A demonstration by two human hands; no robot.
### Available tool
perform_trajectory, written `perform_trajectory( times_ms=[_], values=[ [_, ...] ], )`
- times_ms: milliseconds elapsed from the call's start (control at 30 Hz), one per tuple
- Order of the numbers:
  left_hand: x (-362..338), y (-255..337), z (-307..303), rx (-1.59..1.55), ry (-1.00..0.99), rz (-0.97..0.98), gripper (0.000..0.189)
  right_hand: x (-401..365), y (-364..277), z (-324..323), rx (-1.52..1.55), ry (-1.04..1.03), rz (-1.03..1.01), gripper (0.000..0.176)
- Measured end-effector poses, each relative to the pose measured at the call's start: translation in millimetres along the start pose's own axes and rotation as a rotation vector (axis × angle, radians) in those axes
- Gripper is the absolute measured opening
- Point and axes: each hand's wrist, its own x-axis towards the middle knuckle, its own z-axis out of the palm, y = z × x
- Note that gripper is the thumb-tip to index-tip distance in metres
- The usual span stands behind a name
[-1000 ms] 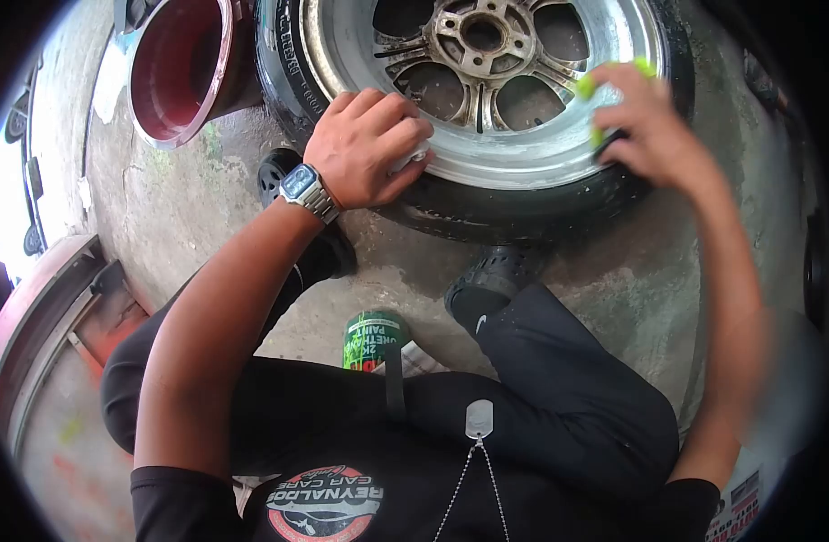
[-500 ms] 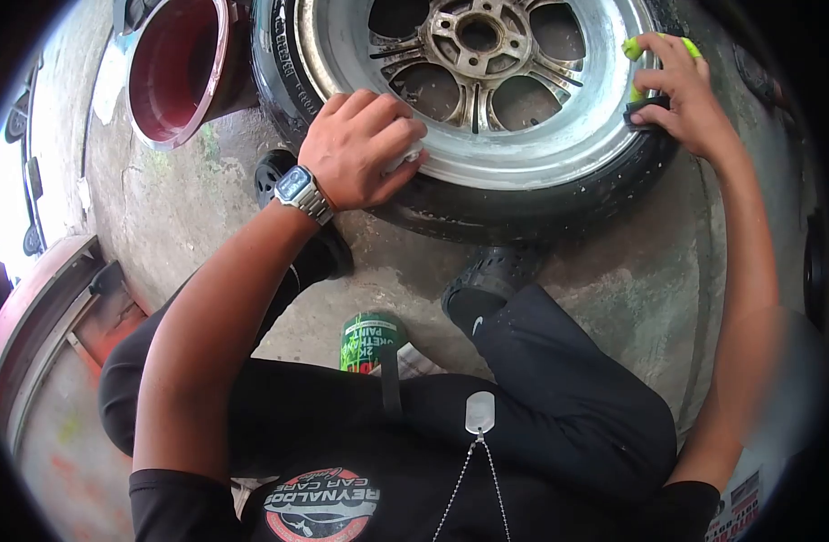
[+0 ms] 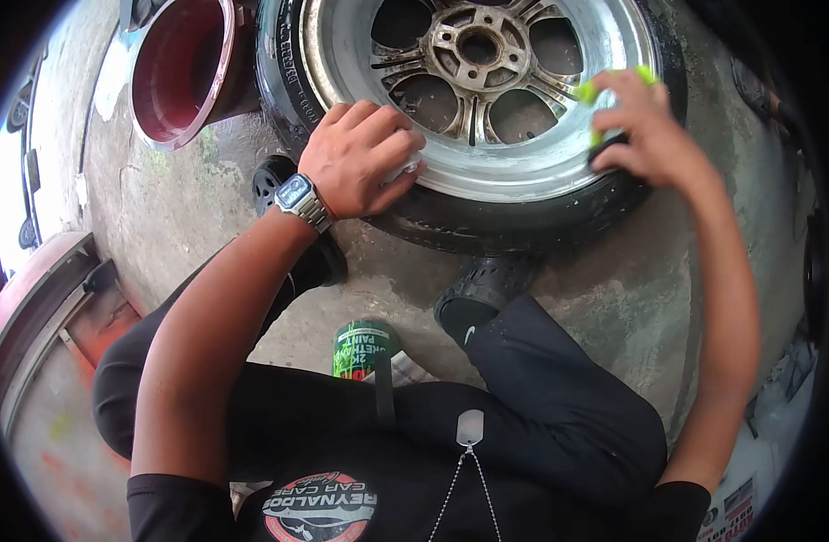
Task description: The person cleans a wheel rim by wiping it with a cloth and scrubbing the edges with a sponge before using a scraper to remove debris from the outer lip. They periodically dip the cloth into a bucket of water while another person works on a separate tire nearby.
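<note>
A car wheel (image 3: 487,185) with a silver rim, grimy spokes and a black tire (image 3: 487,226) lies in front of me. My left hand (image 3: 360,158), wearing a metal watch (image 3: 294,192), is closed at the rim's near-left edge. A small whitish, crumpled-looking thing (image 3: 412,165) shows between its fingers, mostly hidden. At the rim's right side, my right hand (image 3: 645,131) grips a neon yellow-green and black scrubbing pad (image 3: 586,92), smeared by motion. The pad is at the rim's inner wall, and my fingers hide much of it.
A dark red bucket-like container (image 3: 175,81) stands left of the wheel. A green paint can (image 3: 365,348) sits on the concrete floor (image 3: 198,208) between my legs. At far left is a curved, red-stained panel (image 3: 62,334). My shoe (image 3: 482,294) is close under the tire.
My right hand has moved left and slightly down along the rim with the scrubbing pad. My left hand stays nearly in place at the rim's edge.
</note>
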Motion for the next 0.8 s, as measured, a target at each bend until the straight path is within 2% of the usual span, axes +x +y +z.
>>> perform_trajectory(
  times_ms=[67,167,200,233,333,367,433,467,500,567,633,667,700,767,800],
  values=[
    [1,-2,1,0.003,0.004,0.008,0.028,-5,31,-10,-0.13,0.115,0.053,0.034],
    [-1,0,1,-0.008,0.002,0.004,0.028,-5,-20,4,0.066,0.028,-0.001,0.032],
    [0,1,0,-0.006,0.005,0.004,0.027,4,-40,11,0.117,-0.083,-0.041,0.031],
    [0,0,0,-0.003,0.003,-0.001,0.027,8,-44,3,0.071,-0.088,-0.038,0.031],
    [2,-3,0,0.009,0.012,0.013,0.028,-4,23,-6,-0.059,0.056,0.061,0.036],
    [0,-1,1,-0.001,0.009,0.013,0.029,-6,27,-12,-0.091,0.074,0.12,0.039],
    [-1,-2,4,0.003,0.018,0.009,0.027,-6,3,-3,-0.031,0.044,0.033,0.037],
    [-2,0,2,0.0,0.005,0.005,0.027,-1,-23,8,0.131,0.0,-0.02,0.035],
    [0,0,0,0.003,-0.005,0.004,0.028,7,-48,11,0.08,-0.065,-0.059,0.036],
    [-1,1,-1,0.002,0.001,-0.005,0.028,6,-24,9,0.084,-0.041,-0.036,0.038],
    [0,-1,1,-0.001,0.006,0.002,0.028,-4,22,-8,-0.066,0.021,0.083,0.036],
    [-1,-1,2,-0.005,0.007,0.002,0.028,-4,20,-9,-0.079,0.02,0.122,0.036],
    [0,0,1,-0.009,0.013,0.004,0.028,-5,17,-12,-0.097,0.02,0.162,0.036],
    [0,0,-3,-0.013,-0.017,-0.001,0.027,-3,-25,10,0.112,0.04,0.108,0.034],
    [2,0,-4,-0.013,-0.016,0.01,0.027,6,-44,11,0.104,-0.032,0.044,0.033]
  ],
)
